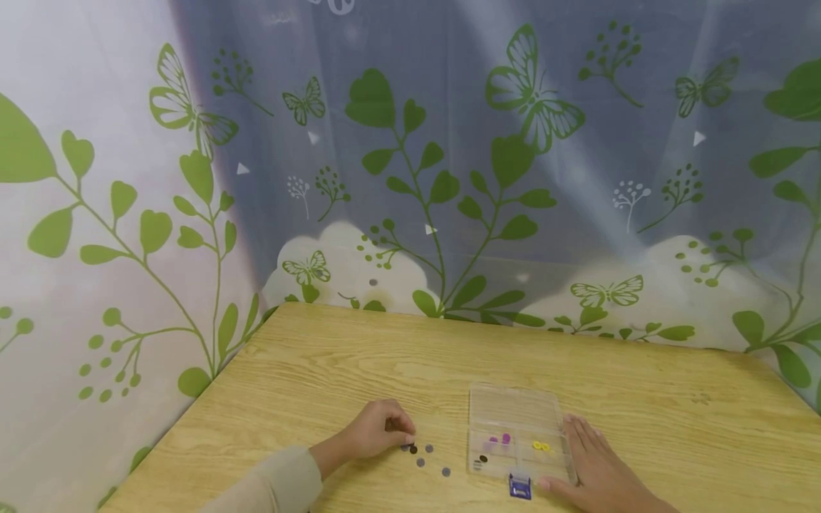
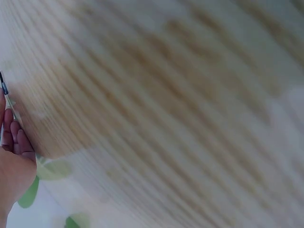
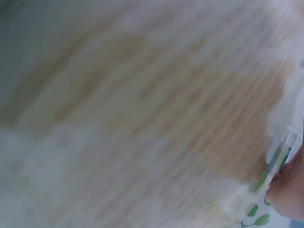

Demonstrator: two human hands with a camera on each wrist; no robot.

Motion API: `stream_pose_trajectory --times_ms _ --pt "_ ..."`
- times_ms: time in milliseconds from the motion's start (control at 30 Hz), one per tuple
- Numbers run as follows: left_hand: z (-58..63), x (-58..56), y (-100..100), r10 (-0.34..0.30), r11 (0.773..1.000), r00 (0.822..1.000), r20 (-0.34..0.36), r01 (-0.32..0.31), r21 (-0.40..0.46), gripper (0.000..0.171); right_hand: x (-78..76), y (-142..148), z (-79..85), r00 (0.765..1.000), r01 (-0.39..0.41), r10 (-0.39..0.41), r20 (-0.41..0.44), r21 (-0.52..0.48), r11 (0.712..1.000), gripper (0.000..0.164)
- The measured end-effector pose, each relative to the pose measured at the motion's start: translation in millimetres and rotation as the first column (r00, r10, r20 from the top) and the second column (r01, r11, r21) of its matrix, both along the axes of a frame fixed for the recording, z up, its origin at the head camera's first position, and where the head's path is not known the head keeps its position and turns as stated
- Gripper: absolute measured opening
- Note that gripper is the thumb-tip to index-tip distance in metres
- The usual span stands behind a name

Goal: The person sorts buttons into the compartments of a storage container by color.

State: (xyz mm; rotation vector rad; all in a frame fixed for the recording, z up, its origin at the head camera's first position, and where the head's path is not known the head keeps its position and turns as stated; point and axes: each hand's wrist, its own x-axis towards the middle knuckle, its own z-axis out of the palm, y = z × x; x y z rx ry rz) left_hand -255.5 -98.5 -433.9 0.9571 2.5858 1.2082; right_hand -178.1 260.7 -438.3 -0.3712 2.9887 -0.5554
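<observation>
My left hand [image 1: 380, 429] is over the table with thumb and fingers brought together, pinching a small dark disc [image 2: 4, 88] at the fingertips. Just below them lies a black disc [image 1: 413, 449], with several dark grey discs [image 1: 429, 449] scattered close by. To the right lies a clear plastic box [image 1: 477, 410] with compartments and a blue latch [image 1: 520, 486] at its front. Inside are purple pieces [image 1: 506, 439], yellow rings [image 1: 541, 446] and dark discs [image 1: 484, 459]. My right hand [image 1: 599, 463] rests with extended fingers along the box's right side, its thumb near the front corner.
The wood-grain table [image 1: 359, 356] reaches back to a hanging cloth [image 1: 449, 271] printed with green leaves and butterflies. Another pale stretch of cloth [image 1: 128, 299] borders the table on the left.
</observation>
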Motion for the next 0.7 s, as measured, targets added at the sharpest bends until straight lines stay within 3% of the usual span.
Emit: stream_pose_trajectory --times_ms 200,500,700 --pt "1.1 -0.3 -0.5 -0.01 1.0 1.0 0.018 0.01 -0.014 0.006 0.3 -0.1 0.5 1.0 0.001 -0.001 -0.005 -0.002 1.0 0.103" --pt "-1.1 -1.4 0.2 -0.018 1.0 1.0 -0.022 0.017 -0.026 0.005 0.1 0.2 0.0 1.0 0.002 -0.002 0.013 -0.006 1.0 0.103" --pt "3.0 0.3 -0.2 -0.033 0.999 0.999 0.005 0.034 -0.017 0.007 -0.2 -0.4 0.3 1.0 0.008 -0.008 0.009 0.006 1.0 0.104"
